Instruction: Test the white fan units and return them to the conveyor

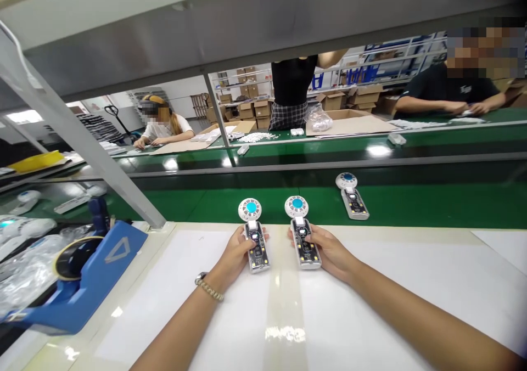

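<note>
Two handheld fan units, left one (pixel 254 236) and right one (pixel 302 234), lie parallel at the white bench's (pixel 370 305) far edge, heads toward the green conveyor (pixel 230 203), left hand (pixel 236 253) and right hand (pixel 329 250) each closed around a transparent handle, apparently steadying both with lit faces visible.

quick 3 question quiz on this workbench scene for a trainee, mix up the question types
1. True or false: each hand grips one handheld fan.
2. How many fans with blue centres show nearby? A) two B) three C) five
3. Fill in: the lone fan lies on the ____ belt.

Key:
1. True: left hand grips the left fan, right hand the right fan.
2. B: the third fan lies apart.
3. green: the conveyor belt.
</note>
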